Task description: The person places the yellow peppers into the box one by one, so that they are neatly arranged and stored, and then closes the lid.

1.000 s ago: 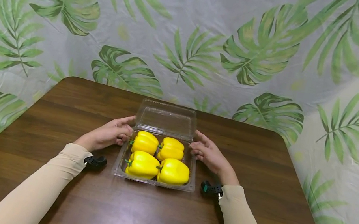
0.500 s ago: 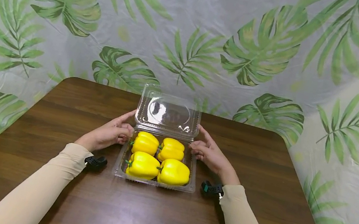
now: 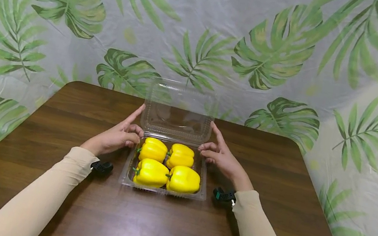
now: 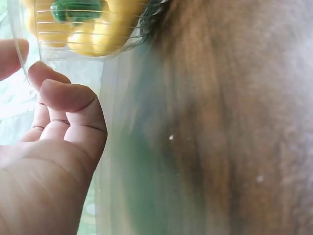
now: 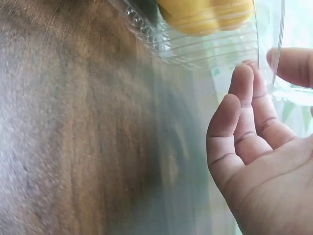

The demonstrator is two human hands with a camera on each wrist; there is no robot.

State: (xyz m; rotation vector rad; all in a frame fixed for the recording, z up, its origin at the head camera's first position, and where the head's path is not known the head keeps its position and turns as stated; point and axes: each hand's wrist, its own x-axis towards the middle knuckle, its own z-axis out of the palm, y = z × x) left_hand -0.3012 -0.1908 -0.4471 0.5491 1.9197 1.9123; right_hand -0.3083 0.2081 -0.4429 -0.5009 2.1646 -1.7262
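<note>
Several yellow bell peppers (image 3: pixel 183 180) with green stems lie in a clear plastic clamshell box (image 3: pixel 162 192) in the head view. Its hinged lid (image 3: pixel 178 112) stands raised at the back. My left hand (image 3: pixel 115 136) pinches the box's rim near the back left corner, thumb on one side and fingers on the other. At the back right corner my right hand (image 3: pixel 223 157) pinches the rim the same way. Both index fingers stretch up along the lid's side edges. The wrist views show the ribbed box wall (image 5: pixel 210 51) close by the fingertips.
Under the box is a dark brown wooden table (image 3: pixel 150 229). A pale curtain (image 3: pixel 211 12) printed with green leaves hangs behind the table's far edge. Black straps (image 3: pixel 223 196) sit at both wrists.
The lid has swung up from lying far back to nearly upright. Both index fingers have risen and straightened along its sides. The box and peppers stay in place.
</note>
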